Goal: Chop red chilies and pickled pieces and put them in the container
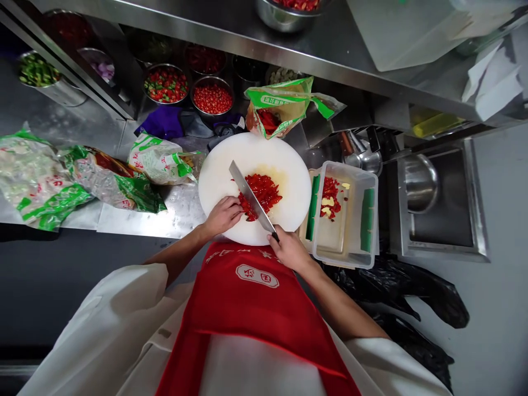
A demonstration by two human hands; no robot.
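Observation:
A round white cutting board [218,159] lies on the steel counter with a heap of chopped red chilies [266,192] in its middle. My right hand [289,248] is closed round the black handle of a kitchen knife [252,198]. Its broad blade slants up and left across the heap's left side. At the left edge of the chilies, my left hand [224,215] has its fingers curled and pressed against some pieces beside the blade. The fingertips are partly hidden.
Right of the board stands a clear plastic bin [346,258] holding red pieces and yellowish bits. An open bag [280,107] of red chilies touches the board's far edge. Filled plastic bags [111,181] lie left. Metal bowls [212,99] sit under an overhead shelf [206,41]; a sink [449,253] is right.

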